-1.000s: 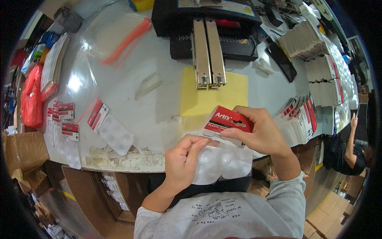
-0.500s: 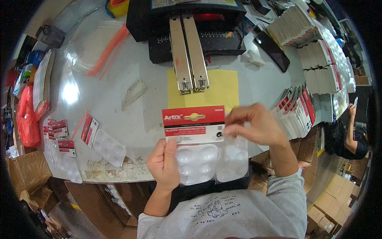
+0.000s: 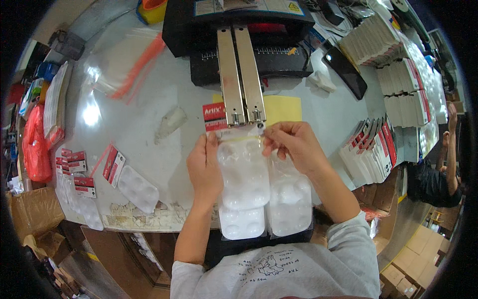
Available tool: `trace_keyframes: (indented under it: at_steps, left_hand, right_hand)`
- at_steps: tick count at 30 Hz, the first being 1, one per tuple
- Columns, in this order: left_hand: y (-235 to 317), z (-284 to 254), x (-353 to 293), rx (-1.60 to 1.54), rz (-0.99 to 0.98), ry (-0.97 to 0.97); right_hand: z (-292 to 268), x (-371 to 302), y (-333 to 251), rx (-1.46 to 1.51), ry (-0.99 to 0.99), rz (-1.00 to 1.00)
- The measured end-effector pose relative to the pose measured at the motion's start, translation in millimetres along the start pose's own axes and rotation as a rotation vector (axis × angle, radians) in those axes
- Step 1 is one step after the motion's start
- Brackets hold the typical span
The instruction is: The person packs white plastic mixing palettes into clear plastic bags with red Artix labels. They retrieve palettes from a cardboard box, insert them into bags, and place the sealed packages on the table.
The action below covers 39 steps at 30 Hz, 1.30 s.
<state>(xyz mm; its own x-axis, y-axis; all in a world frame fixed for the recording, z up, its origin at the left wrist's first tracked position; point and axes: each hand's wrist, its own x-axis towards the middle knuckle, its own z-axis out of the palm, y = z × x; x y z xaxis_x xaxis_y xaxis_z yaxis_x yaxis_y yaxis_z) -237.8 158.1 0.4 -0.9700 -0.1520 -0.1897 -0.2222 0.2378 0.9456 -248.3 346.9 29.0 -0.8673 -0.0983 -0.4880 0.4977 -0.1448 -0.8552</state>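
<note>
A red and white header card (image 3: 214, 112) lies partly under the two metal arms (image 3: 242, 74) of a black machine, which look like stapler heads. Below the card hangs a white plastic paint palette (image 3: 244, 182) in a clear bag. My left hand (image 3: 203, 162) pinches the card's lower left corner between thumb and fingers. At the card's right end, my right hand (image 3: 294, 144) holds the edge with bent fingers. Another white palette (image 3: 243, 224) shows beneath the held one, and a bagged palette (image 3: 290, 212) lies to its right. A yellow sheet (image 3: 285, 108) lies under the arms.
Carded palettes (image 3: 137, 189) lie at the left, near a red plastic bag (image 3: 36, 144). Clear bags with orange edges (image 3: 132, 65) lie further back. At right are a phone (image 3: 345, 72) and stacks of header cards (image 3: 371, 149). Another person (image 3: 433, 174) is beyond the table.
Both hands have moved the header card away from me, under the metal arms. The palette moved along with it and now overlaps the palette below. My right hand has closed in on the card's right end.
</note>
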Motion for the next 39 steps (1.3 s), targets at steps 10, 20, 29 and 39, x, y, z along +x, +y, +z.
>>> trace_keyframes:
  at_steps: [10, 20, 29, 39]
  left_hand:
    - [-16, 10, 11, -0.160, 0.031, 0.006]
    - [-34, 13, 22, -0.244, 0.094, -0.037]
    - [-5, -85, 16, 0.599, 0.171, 0.301]
    - [-29, -32, -70, 0.393, 0.270, 0.029]
  right_hand:
    - [-4, 6, 8, -0.037, -0.013, -0.117]
    - [-10, 14, 22, -0.069, 0.028, -0.092]
    - [-102, -88, -57, -1.292, 0.862, -0.530]
    - [-243, -124, -17, -0.769, 0.496, -0.377]
